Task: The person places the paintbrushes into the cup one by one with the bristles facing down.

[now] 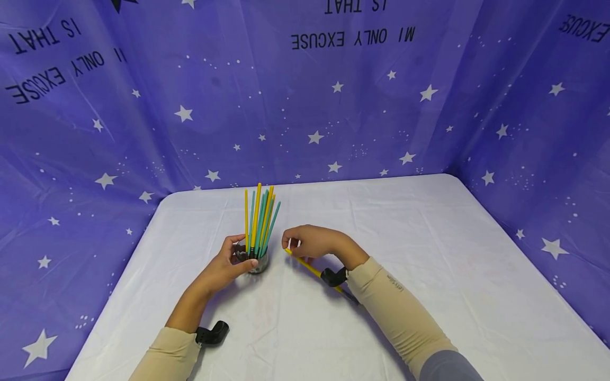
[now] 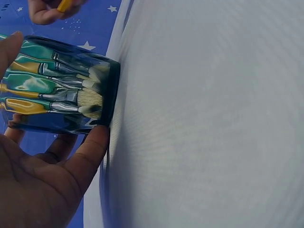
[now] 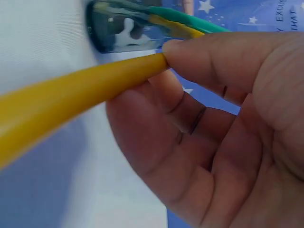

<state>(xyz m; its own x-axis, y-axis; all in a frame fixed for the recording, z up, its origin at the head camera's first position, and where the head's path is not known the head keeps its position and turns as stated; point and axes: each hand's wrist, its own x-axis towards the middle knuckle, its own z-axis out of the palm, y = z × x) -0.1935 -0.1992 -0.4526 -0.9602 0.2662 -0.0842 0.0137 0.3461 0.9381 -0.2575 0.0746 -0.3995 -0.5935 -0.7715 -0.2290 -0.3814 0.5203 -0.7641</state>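
Observation:
A clear glass [image 1: 260,265] stands on the table, with several yellow and teal paintbrushes [image 1: 258,222] in it, handles up. In the left wrist view their bristles [image 2: 90,97] show through the glass wall, near the base. My left hand [image 1: 227,269] holds the glass from its left side, thumb in front and fingers behind. To the right of the glass, my right hand [image 1: 315,241] pinches one yellow paintbrush [image 1: 308,266] at the tip of its handle. That brush slants down toward the right forearm, its head partly hidden below the wrist. The right wrist view shows thumb and fingers at the handle's tip.
A white cloth covers the table [image 1: 429,227]. Purple curtains [image 1: 305,106] with white stars and black lettering hang behind it and on both sides. A black wrist camera [image 1: 212,333] is strapped to the left arm, another [image 1: 332,277] to the right.

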